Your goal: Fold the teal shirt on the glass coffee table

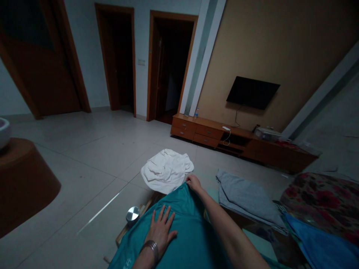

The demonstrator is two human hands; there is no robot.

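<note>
A teal garment [185, 228] is spread over a low table in front of me. My left hand [161, 226], with a silver bracelet at the wrist, lies flat on it, fingers spread. Farther forward, my right hand [193, 183] pinches the garment's far edge. Just beyond that hand is a crumpled white cloth [166, 170]. To the right lies a folded grey garment [246, 198]. A round silver lid [132, 214] shows at the table's left edge, beside the teal fabric.
A blue cloth [322, 239] and a floral-covered seat [322, 201] are at the right. A brown stand [25, 179] holding a white bowl [3, 132] is at the left. A long wooden TV cabinet [207, 132] runs along the far wall, below a television [252, 92].
</note>
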